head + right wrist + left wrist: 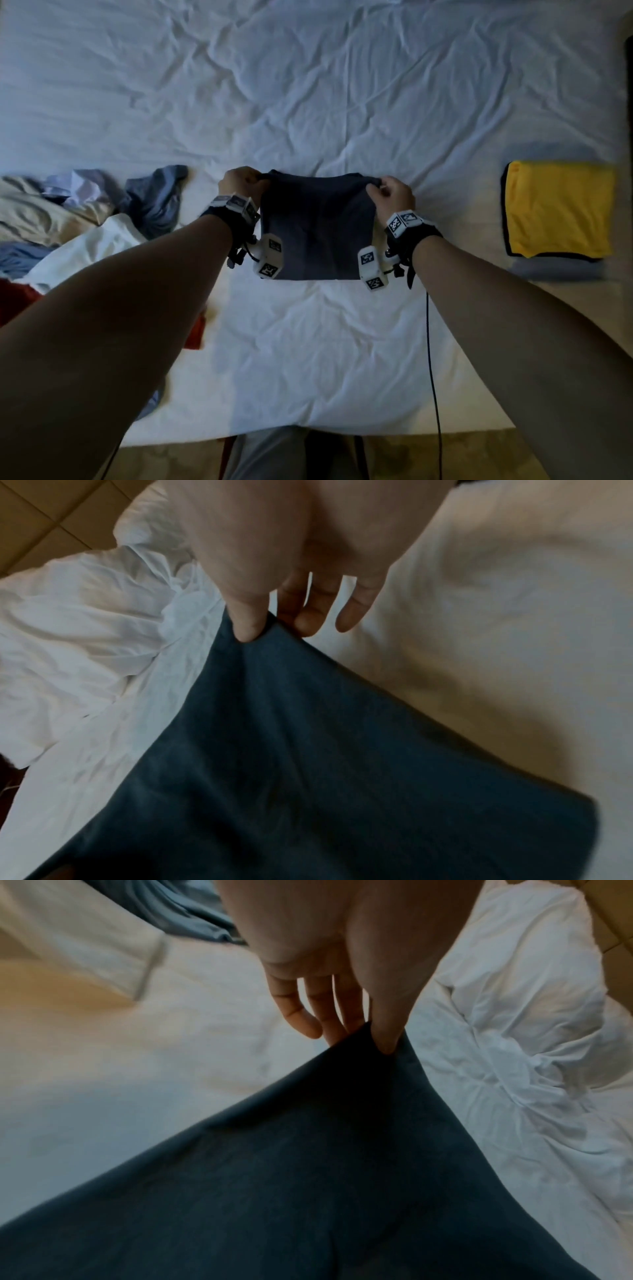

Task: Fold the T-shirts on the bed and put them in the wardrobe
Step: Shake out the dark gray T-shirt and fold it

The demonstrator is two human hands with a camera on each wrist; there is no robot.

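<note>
A person is standing at the near edge of a bed [308, 359], both bare arms reaching out over its rumpled white sheet, grey trousers and a dark floor showing at six o'clock. At the centre, the left hand [239, 183] and the right hand [392, 198] are each pinching a far corner of a folded dark blue T-shirt [315, 226], thumb pressing cloth against the fingertips while the remaining fingers are hanging loosely straight. The shirt is lying as a compact rectangle on the sheet between the two wrists, its far edge being lifted slightly. White marker-covered blocks are riding on black straps at both wrists, and a thin black cable is trailing from the right wrist toward six o'clock. At nine o'clock, a heap of unfolded clothes [85, 219] in white, beige, blue and red is crowding the left forearm. At three o'clock, well apart from the hands, a folded yellow T-shirt [558, 209] with dark trim is resting on a folded grey one [558, 270]. Beyond, toward twelve o'clock, only wrinkled sheet is stretching away.
</note>
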